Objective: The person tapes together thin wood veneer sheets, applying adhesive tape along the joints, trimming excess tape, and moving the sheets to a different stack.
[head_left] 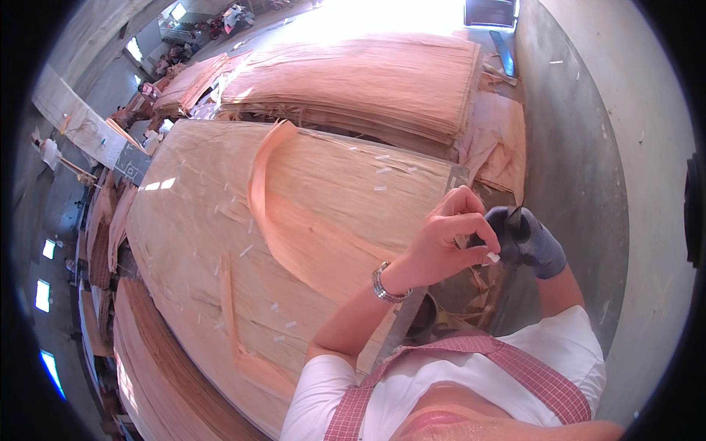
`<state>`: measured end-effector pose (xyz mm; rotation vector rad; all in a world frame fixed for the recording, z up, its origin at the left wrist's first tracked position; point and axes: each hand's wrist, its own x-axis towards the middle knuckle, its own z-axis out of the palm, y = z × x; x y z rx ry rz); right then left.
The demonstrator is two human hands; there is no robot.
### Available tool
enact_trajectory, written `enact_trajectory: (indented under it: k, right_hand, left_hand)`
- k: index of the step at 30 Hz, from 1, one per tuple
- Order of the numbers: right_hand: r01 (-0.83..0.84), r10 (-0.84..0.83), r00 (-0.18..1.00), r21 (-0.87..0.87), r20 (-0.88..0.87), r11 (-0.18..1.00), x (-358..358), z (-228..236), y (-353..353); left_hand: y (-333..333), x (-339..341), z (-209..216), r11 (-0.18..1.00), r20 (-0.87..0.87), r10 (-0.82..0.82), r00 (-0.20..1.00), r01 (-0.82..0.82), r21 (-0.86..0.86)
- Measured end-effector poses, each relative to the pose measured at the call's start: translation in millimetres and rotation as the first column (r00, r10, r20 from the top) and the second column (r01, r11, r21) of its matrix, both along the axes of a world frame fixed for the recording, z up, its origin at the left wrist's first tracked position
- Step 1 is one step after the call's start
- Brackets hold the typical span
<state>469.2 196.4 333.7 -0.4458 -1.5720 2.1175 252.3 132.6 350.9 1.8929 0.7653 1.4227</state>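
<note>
My left hand [452,231], bare with a metal wristwatch [390,283], is raised over the right edge of the table with its fingers curled. A small white piece [493,257], perhaps tape, sits at its fingertips. Close against it, my right hand [535,242] wears a grey-blue glove and is closed around a dark, pointed blade-like tool [515,218]. Much of the tool is hidden. Below and left, a wide sheet of wood veneer [294,184] covers the table, with short white tape strips [384,170] on it. A loose, curled veneer strip [276,220] lies across it.
Beyond the table stands a tall stack of pinkish veneer [353,81], and another stack [162,367] is at the left front. A grey-and-white wall [588,147] rises close on the right. Veneer scraps [489,294] lie beside the table. Another person [50,153] is far left.
</note>
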Motion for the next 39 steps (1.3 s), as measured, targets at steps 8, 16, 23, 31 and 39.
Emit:
enact_trajectory:
  k: [8, 16, 23, 31, 39]
  right_hand:
    - [-0.142, 0.173, 0.953, -0.136, 0.250, 0.980, 20.0, -0.9, 2.0]
    - [-0.152, 0.177, 0.941, -0.107, 0.288, 0.983, 24.4, -19.9, -0.9]
    - [0.033, -0.106, 0.870, 0.157, 0.482, 0.987, -2.9, -100.3, 30.1]
    - [0.347, -0.423, 0.696, 0.245, 0.579, 0.905, -35.8, -305.8, 77.6]
    - [0.478, -0.556, 0.509, 0.322, 0.657, 0.817, -57.0, -332.9, 65.9]
  left_hand:
    - [3.9, 9.6, -22.9, 0.940, 0.097, -0.256, 0.962, 0.271, -0.205]
    - [11.4, 1.7, -39.8, 0.790, 0.135, -0.475, 0.870, 0.489, -0.370]
    - [-2.2, -46.1, -113.5, 0.747, 0.406, 0.274, 0.872, 0.073, -0.660]
    - [-59.5, -116.4, -223.2, 0.452, 0.237, 0.738, 0.631, -0.202, -0.869]
    - [-132.0, -199.0, -284.0, -0.227, -0.763, 0.503, -0.405, -0.914, 0.336]
